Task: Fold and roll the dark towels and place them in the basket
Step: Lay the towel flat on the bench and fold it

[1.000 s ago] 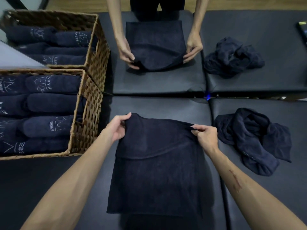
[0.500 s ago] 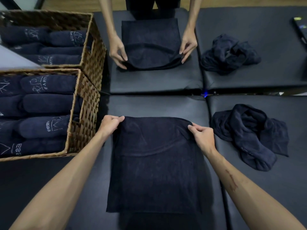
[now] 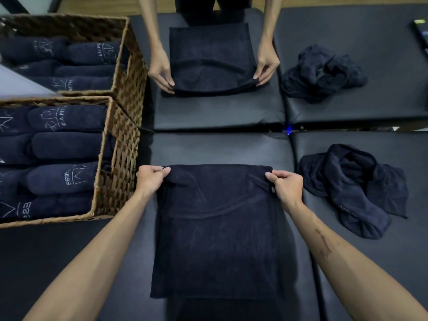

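The left hand and right hand are pinching the far corners of the dark towel lying mid-fold on the near tabletop; rolling probably comes next, then the left basket.

Dim, soft overhead light; dark cloth detail lost; wide-angle bend at edges; slight blur far end.

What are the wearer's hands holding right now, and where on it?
Both grip the dark towel lying flat in front: the left hand pinches its far left corner, the right hand its far right corner.
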